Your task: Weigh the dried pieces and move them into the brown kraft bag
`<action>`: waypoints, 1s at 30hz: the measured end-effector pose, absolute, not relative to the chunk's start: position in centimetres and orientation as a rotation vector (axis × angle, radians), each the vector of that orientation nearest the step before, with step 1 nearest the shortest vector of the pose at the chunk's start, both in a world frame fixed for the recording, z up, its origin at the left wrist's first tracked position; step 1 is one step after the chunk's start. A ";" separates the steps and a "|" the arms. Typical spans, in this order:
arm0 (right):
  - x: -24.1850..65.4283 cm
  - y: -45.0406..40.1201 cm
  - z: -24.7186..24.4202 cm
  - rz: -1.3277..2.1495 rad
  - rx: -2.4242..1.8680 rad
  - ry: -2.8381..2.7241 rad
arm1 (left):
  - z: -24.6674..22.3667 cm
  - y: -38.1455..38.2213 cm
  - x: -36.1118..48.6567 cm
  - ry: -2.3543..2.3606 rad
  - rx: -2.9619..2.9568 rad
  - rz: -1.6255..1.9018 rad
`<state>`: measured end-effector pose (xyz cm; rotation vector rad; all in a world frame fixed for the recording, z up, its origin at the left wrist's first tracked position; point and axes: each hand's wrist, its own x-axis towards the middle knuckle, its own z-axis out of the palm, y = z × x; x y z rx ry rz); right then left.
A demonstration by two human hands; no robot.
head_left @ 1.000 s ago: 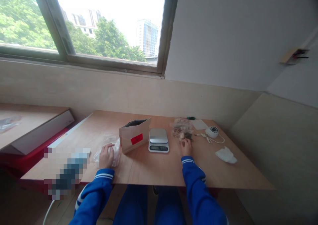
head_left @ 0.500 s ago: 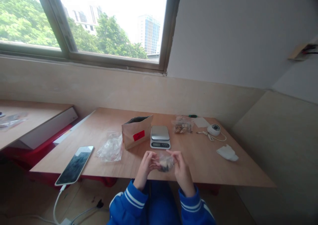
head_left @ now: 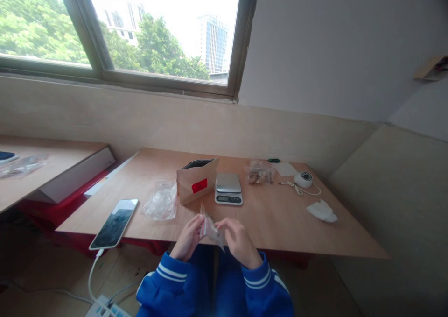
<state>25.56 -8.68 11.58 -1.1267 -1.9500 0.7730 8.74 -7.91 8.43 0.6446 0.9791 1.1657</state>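
Between my hands, over the near table edge, is a small clear zip bag [head_left: 214, 234] with a red-striped seal. My left hand [head_left: 189, 235] is closed on its sealed end. Fingers of my right hand [head_left: 240, 242] pinch the bag's other side; what sits inside is blurred. Just beyond stands a kraft paper pouch [head_left: 189, 188] with a red label, its top gaping. A digital kitchen scale [head_left: 228, 186] with a steel plate lies right of the pouch, nothing on it.
Left of the pouch lies a pile of clear plastic bags [head_left: 161, 202]. A phone [head_left: 117, 223] on a cable overhangs the front edge. Rightward are a bag of brownish pieces [head_left: 259, 174], a green-handled tool [head_left: 273, 160], a white dome camera [head_left: 303, 180] and crumpled tissue [head_left: 322, 211].
The small bag has been turned, so its red-striped seal now shows at my left hand. Both hands have come lower and a little left in view.
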 end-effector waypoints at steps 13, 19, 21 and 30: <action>23.0 -8.6 12.2 0.966 -1.263 -1.706 | 9.0 -7.4 10.4 1.103 1.099 1.337; 22.9 -8.3 11.7 0.866 -1.396 -1.722 | 8.9 -7.3 10.1 1.117 1.056 1.298; 23.0 -8.1 11.6 0.833 -1.404 -1.732 | 8.9 -7.2 10.0 1.111 1.086 1.266; 22.8 -7.0 9.5 0.819 -1.405 -1.485 | 8.6 -8.2 9.8 1.173 1.276 1.287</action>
